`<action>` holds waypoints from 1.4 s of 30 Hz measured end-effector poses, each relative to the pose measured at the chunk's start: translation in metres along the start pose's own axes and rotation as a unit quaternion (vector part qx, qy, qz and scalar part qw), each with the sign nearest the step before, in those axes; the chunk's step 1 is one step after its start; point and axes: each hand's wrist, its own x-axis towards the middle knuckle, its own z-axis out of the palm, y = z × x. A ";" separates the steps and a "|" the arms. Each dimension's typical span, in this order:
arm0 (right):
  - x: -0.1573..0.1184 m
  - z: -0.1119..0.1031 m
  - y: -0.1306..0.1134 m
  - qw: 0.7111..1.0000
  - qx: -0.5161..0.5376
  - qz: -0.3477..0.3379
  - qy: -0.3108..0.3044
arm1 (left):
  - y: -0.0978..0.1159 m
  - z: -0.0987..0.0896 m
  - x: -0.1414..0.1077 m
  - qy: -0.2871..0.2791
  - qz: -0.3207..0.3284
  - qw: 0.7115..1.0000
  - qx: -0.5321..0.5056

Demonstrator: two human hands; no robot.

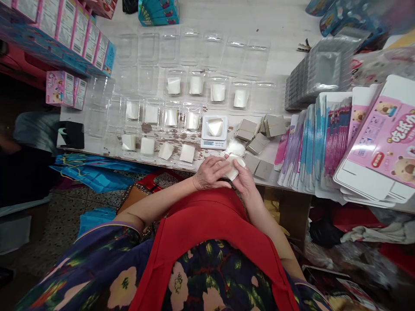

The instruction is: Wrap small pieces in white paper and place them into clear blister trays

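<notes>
In front of the red apron, both my hands hold a small white packet of folded sheet (pixel 232 171). My right hand (pixel 245 179) grips its right side, the thumb lying on top. From the left, my left hand (pixel 210 173) has its fingers curled against the near left side of the packet. Just beyond them lies a fluffy white tuft (pixel 236 147). A small white digital scale (pixel 213 144) stands beyond my left hand and carries a clear tray with a white packet (pixel 215 127). Grey card stacks (pixel 257 143) lie right of the tuft, some held by bands.
Rows of clear plastic trays (pixel 191 47) cover the table, several holding white packets (pixel 196 85). Nested clear trays (pixel 319 69) and flattened printed cartons (pixel 372 142) stand at right. Pink and blue boxes (pixel 69 32) are stacked at left. Blue bags (pixel 97 172) hang below the table edge.
</notes>
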 end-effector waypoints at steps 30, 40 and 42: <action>0.008 -0.004 0.015 0.997 0.022 0.072 -0.030 | 0.019 0.029 0.003 0.058 -0.448 0.760 -0.468; 0.007 -0.012 0.012 0.995 -0.056 0.038 -0.076 | 0.015 0.034 0.000 0.001 -0.472 0.764 -0.439; 0.006 -0.012 0.010 0.995 -0.068 0.023 -0.075 | 0.014 0.027 0.000 -0.050 -0.470 0.804 -0.361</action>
